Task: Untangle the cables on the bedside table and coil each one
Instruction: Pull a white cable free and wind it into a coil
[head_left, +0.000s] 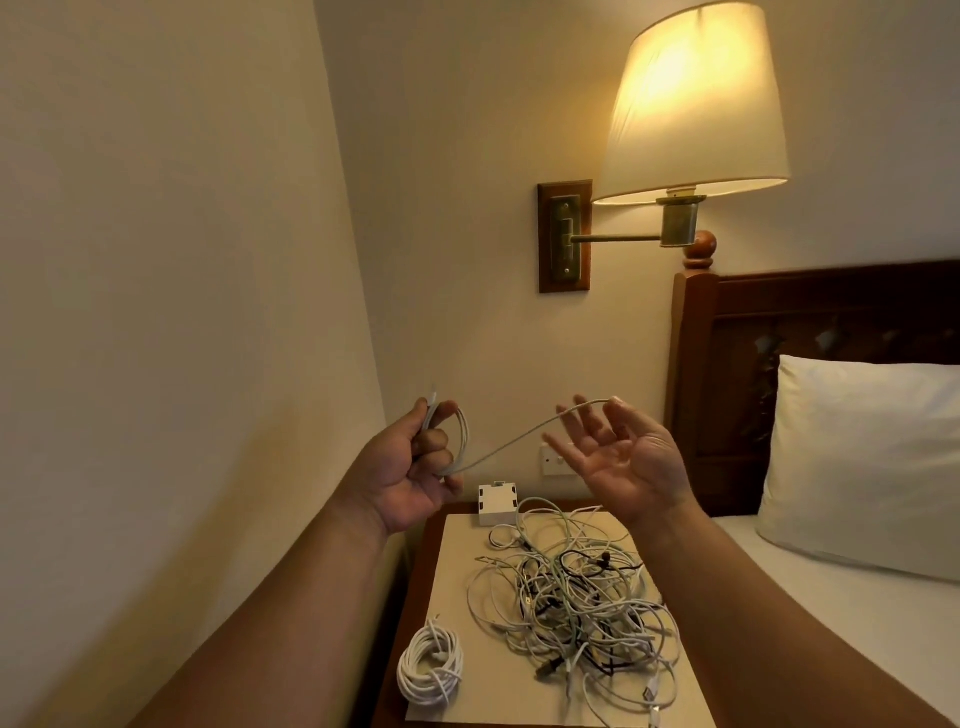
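The left hand (410, 462) curls tight round a small loop of thin white cable (519, 439), up above the pale-topped wooden bedside table (457, 561). The cable runs over the fingertips of the wide-open right hand (618, 457). Below lie a messy cable pile (576, 597) and one neat white coil (430, 667).

Tangle (582, 603) below the right hand (623, 457): separate cables and their number cannot be told. Its near strands and the tabletop (457, 556) run off the bottom edge. Fingers of the left hand (410, 467) cover part of the held cable (519, 439).
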